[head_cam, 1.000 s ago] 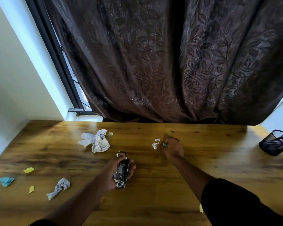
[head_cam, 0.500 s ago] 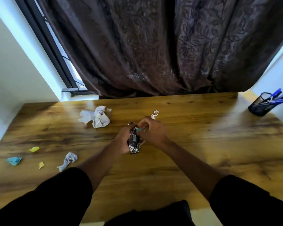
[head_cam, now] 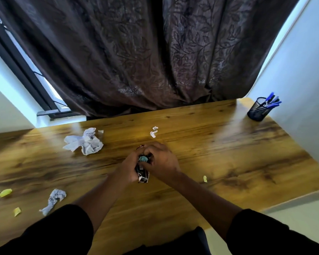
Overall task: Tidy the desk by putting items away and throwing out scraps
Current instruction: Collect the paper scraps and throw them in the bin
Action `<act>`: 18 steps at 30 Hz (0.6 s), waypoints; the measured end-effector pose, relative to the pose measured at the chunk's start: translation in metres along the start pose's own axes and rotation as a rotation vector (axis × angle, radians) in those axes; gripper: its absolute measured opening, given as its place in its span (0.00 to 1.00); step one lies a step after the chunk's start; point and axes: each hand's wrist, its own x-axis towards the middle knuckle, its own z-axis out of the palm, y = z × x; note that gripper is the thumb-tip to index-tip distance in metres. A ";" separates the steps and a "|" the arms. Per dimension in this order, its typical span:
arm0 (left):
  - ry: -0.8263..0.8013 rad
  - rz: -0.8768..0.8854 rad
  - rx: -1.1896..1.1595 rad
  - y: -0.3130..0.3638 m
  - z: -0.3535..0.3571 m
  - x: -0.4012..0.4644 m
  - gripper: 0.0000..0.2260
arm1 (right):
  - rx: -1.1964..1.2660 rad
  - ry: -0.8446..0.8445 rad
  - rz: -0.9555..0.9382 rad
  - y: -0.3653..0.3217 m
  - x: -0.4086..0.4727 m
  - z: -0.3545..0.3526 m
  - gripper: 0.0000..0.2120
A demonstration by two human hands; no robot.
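Change: both hands have met over the middle of the desk, where a second ago the right one was out by the small white scrap, picking up a teal bit
Left hand: the left hand [head_cam: 128,167] wraps its curled fingers round a crumpled shiny dark foil wrapper [head_cam: 143,174], held just above the wood
Right hand: the right hand [head_cam: 161,162] comes in from the other side, fingers curled over the top of the wrapper, thumb and fingertips pinching a small teal paper scrap [head_cam: 143,158] at its mouth
Wrapper: squeezed between the two hands, lower end poking out below them, silvery and creased
Wooden desk: the brown wood-grain desk [head_cam: 219,153] runs left to right under a dark patterned curtain [head_cam: 145,52]
Far scrap: a small twisted white paper scrap [head_cam: 153,132] lies just beyond the hands, apart from them
Big wad: a large crumpled white paper wad [head_cam: 85,141] sits off to the left, a tiny white fleck beside it
Near left: a crumpled grey-white paper ball [head_cam: 53,200] lies by the left sleeve, with two yellow paper bits [head_cam: 5,192] further left
Right side: one small yellow paper scrap [head_cam: 205,178] rests right of the right forearm
Corner: a black mesh pen holder [head_cam: 258,109] with blue pens stands at the far right corner, well apart from the hands
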 end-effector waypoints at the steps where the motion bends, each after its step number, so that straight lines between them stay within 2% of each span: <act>1: -0.012 0.000 -0.008 -0.002 0.002 0.000 0.19 | -0.005 0.008 0.012 0.002 -0.001 -0.002 0.13; 5: 0.008 -0.011 -0.087 -0.006 0.011 -0.004 0.31 | 0.001 0.006 0.012 0.002 -0.005 -0.006 0.10; 8: 0.083 -0.034 -0.121 -0.004 0.019 -0.003 0.25 | 0.057 0.012 0.040 0.003 -0.005 -0.008 0.08; 11: 0.055 -0.038 -0.045 -0.002 0.021 -0.003 0.17 | 0.123 0.039 0.092 0.004 -0.002 -0.013 0.08; 15: -0.014 0.013 -0.004 0.001 0.017 -0.007 0.15 | 0.221 0.084 0.146 0.003 0.004 -0.017 0.11; 18: 0.024 0.032 -0.004 0.002 0.014 -0.009 0.14 | 0.320 0.108 0.162 0.000 0.010 -0.022 0.10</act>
